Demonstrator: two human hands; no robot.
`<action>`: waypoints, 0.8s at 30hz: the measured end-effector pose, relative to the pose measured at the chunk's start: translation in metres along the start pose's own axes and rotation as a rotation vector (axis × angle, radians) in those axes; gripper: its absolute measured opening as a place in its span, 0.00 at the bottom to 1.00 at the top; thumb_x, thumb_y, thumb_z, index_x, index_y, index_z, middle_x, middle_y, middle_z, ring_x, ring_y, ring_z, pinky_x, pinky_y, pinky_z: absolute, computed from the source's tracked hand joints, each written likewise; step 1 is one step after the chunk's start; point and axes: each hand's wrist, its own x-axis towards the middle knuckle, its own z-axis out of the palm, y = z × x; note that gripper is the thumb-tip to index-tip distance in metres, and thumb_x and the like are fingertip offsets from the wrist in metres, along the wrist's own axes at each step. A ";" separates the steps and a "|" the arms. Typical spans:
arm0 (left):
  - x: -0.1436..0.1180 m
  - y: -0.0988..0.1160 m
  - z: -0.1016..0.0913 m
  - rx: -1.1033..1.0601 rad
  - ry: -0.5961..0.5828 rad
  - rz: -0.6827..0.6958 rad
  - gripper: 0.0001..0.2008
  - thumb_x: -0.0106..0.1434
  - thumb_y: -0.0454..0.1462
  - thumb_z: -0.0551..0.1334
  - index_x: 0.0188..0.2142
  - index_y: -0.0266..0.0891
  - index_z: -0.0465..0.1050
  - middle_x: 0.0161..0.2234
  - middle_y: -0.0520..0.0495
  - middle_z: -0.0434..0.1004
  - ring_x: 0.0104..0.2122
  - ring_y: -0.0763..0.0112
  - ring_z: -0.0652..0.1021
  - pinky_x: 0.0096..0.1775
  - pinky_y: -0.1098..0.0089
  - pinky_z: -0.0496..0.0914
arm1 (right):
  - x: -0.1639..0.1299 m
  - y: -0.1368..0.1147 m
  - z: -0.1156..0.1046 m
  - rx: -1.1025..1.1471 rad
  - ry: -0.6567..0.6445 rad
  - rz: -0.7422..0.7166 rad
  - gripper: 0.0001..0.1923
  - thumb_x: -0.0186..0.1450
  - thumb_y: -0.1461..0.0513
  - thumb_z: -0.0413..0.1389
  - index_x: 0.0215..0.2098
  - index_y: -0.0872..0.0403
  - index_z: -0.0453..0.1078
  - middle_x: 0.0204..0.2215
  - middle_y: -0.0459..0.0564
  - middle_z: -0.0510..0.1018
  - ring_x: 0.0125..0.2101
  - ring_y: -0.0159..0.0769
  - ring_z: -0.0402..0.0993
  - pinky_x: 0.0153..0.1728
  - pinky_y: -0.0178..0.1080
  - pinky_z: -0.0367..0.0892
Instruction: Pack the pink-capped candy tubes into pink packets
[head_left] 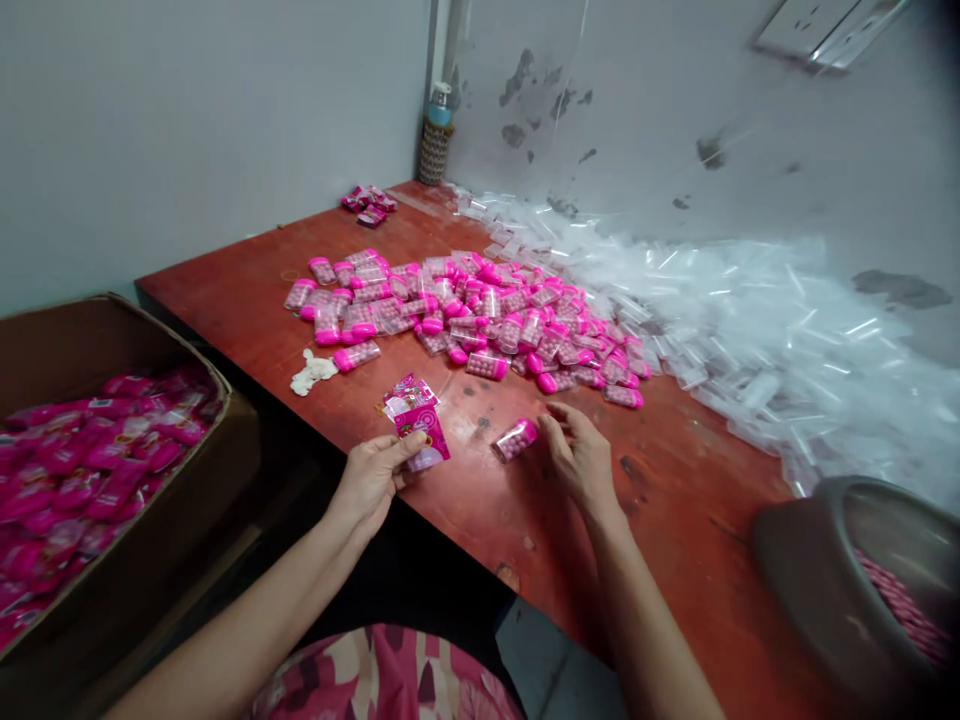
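My left hand (373, 475) pinches a pink printed card (422, 437) between thumb and fingers, near the table's front edge. Just behind it lie more pink printed cards (409, 394). To the right a clear candy tube with a pink cap (514, 440) rests on its side on the table. My right hand (577, 450) is beside the tube's capped end, fingers curved and apart, with nothing visible in them. A heap of similar pink-capped tubes (487, 310) full of small pink balls spreads behind both hands.
A large pile of clear plastic sleeves (675, 300) runs along the wall. At right stands a grey tub (795, 560) holding pink balls. A cardboard box (217, 385) of pink packets is at left. A whitish crumpled lump (313, 371) and a bottle (436, 135) also sit on the red table (225, 270).
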 end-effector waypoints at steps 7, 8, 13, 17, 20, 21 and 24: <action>-0.009 -0.004 0.012 0.023 0.033 0.057 0.13 0.44 0.40 0.68 0.23 0.32 0.70 0.19 0.51 0.72 0.18 0.78 0.72 0.23 0.76 0.69 | -0.011 -0.058 0.013 -0.485 -0.282 0.266 0.27 0.58 0.46 0.47 0.43 0.59 0.61 0.32 0.65 0.74 0.31 0.53 0.73 0.29 0.47 0.64; -0.010 -0.003 0.012 0.028 0.022 0.062 0.13 0.45 0.41 0.67 0.23 0.32 0.69 0.19 0.51 0.72 0.18 0.78 0.72 0.22 0.77 0.69 | -0.012 -0.061 0.014 -0.511 -0.303 0.257 0.23 0.59 0.49 0.46 0.42 0.59 0.61 0.31 0.65 0.74 0.31 0.52 0.73 0.28 0.46 0.63; -0.012 -0.003 0.006 0.054 -0.033 0.079 0.13 0.49 0.42 0.65 0.28 0.33 0.69 0.21 0.48 0.74 0.20 0.75 0.75 0.21 0.77 0.70 | -0.009 -0.043 0.007 -0.528 -0.313 0.267 0.11 0.56 0.63 0.47 0.36 0.58 0.65 0.33 0.63 0.74 0.31 0.49 0.72 0.29 0.45 0.62; -0.010 -0.006 0.007 0.091 -0.098 0.112 0.13 0.51 0.42 0.64 0.28 0.31 0.69 0.22 0.47 0.74 0.21 0.74 0.75 0.24 0.76 0.72 | -0.018 -0.037 0.008 0.154 -0.303 0.298 0.06 0.56 0.60 0.49 0.29 0.55 0.64 0.21 0.49 0.71 0.24 0.38 0.69 0.26 0.39 0.63; -0.009 -0.005 0.007 0.131 -0.123 0.127 0.13 0.50 0.42 0.64 0.27 0.31 0.70 0.22 0.47 0.74 0.21 0.74 0.75 0.23 0.75 0.72 | -0.029 -0.055 0.014 0.785 -0.323 0.341 0.10 0.57 0.55 0.53 0.29 0.55 0.64 0.21 0.45 0.70 0.20 0.31 0.66 0.20 0.33 0.61; -0.009 -0.004 0.007 0.135 -0.116 0.126 0.13 0.50 0.41 0.65 0.26 0.30 0.70 0.22 0.48 0.74 0.20 0.75 0.74 0.23 0.75 0.72 | -0.032 -0.063 0.016 0.898 -0.324 0.353 0.12 0.57 0.54 0.53 0.29 0.55 0.65 0.23 0.45 0.70 0.20 0.29 0.66 0.19 0.32 0.61; -0.006 0.000 0.006 0.063 -0.072 0.072 0.13 0.49 0.41 0.66 0.26 0.30 0.70 0.21 0.48 0.73 0.19 0.75 0.74 0.22 0.76 0.71 | -0.043 -0.083 0.020 1.036 -0.342 0.365 0.13 0.58 0.52 0.53 0.30 0.54 0.65 0.23 0.44 0.70 0.18 0.27 0.65 0.17 0.30 0.60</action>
